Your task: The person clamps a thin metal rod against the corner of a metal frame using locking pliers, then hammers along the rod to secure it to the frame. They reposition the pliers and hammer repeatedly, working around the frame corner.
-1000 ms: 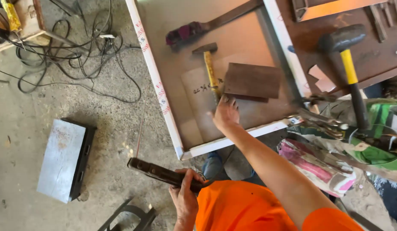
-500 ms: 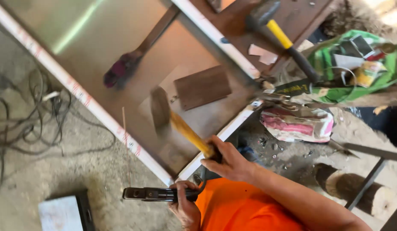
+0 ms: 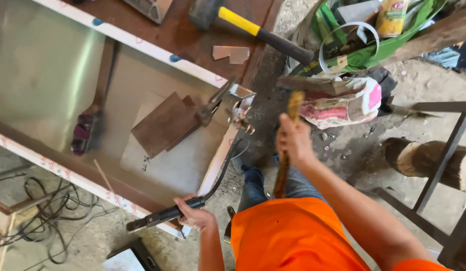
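Yellowish wood, worn and grimy, forms the handle of the hammer (image 3: 288, 145) that the right hand (image 3: 294, 141) clenches mid-shaft, well clear of the table (image 3: 142, 47); its head is blurred near a pink-and-white sack (image 3: 351, 103). It looks stiff and top-heavy, best held lower on the shaft. The left hand (image 3: 192, 216) grips a black welding holder (image 3: 165, 215) with a trailing cable, just beside the table's white edge. Locking pliers (image 3: 215, 103) lie by a brown plate (image 3: 162, 123).
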